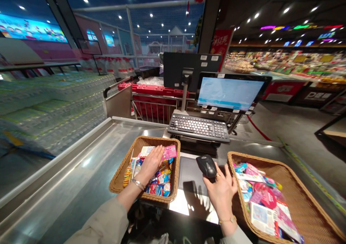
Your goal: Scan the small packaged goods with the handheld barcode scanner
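My left hand (153, 162) reaches into the left wicker basket (116, 185). Its fingers lie stretched out over the goods, beside a pink packet (169, 152) and a white card (146, 151); its palm is hidden. Colourful wrapped packets (160, 189) fill the lower part of this basket. In my right hand (222, 190) is a black barcode scanner (206, 165), gripped by its handle and held above the counter between the two baskets. The right wicker basket (305, 204) contains several mixed packages, among them a white box (262, 218) and a round pink package (267, 196).
A keyboard (198, 125) sits behind the baskets, with a lit monitor (229, 92) above it. The metal counter (81, 175) has a raised left edge. Stacked bottle packs (54, 103) stand left, and a shopping cart (154, 107) stands behind the counter.
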Motion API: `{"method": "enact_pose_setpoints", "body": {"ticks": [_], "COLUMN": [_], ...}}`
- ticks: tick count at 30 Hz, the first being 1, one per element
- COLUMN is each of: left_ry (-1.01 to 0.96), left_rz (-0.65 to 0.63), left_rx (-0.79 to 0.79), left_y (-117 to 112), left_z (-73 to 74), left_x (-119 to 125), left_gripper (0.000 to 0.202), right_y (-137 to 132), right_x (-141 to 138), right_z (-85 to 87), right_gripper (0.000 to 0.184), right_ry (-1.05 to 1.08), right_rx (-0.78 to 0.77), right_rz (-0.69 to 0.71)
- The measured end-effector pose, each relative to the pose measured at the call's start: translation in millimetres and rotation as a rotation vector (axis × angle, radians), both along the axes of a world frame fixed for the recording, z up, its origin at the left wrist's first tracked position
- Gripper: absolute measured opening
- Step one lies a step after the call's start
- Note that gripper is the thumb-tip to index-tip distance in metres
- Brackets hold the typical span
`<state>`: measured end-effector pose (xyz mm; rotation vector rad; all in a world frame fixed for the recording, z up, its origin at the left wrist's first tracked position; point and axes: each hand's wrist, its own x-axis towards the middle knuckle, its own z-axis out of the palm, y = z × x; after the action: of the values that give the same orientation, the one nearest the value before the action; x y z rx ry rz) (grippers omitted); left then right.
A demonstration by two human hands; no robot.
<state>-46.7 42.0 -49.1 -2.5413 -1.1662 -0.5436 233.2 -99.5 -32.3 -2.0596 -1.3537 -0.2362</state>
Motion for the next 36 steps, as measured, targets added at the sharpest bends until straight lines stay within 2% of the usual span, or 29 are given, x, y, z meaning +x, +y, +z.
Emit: {"method": "enact_pose_setpoints", "body": {"ticks": [6, 14, 24, 36], "left_ry": [0.023, -0.019, -0.049, -0.018], "left_rz": [-0.074, -0.140, -0.203, -0.231], "left_rx": [0.091, 0.109, 0.120, 0.131], "left_y": [2, -2, -11, -17], "left_z": [17.2, 35.4, 41.8, 40.3], "left_x": [23, 53, 84, 103], "left_gripper": [0.046, 0.045, 0.046, 0.047], "right_y": [-5, -10, -19, -25], "right_x": [1, 3, 4, 7], "right_z": [6.2, 13.1, 25.4, 27.2], "right_gripper": [0.039, 0.042, 0.032, 0.031], "right_ry": [-0.009, -0.024, -0.055, -0.073], "right_rx": [-0.007, 0.024, 0.045, 0.021], "right_rz": [-0.002, -0.024, -0.020, 0.011]}}
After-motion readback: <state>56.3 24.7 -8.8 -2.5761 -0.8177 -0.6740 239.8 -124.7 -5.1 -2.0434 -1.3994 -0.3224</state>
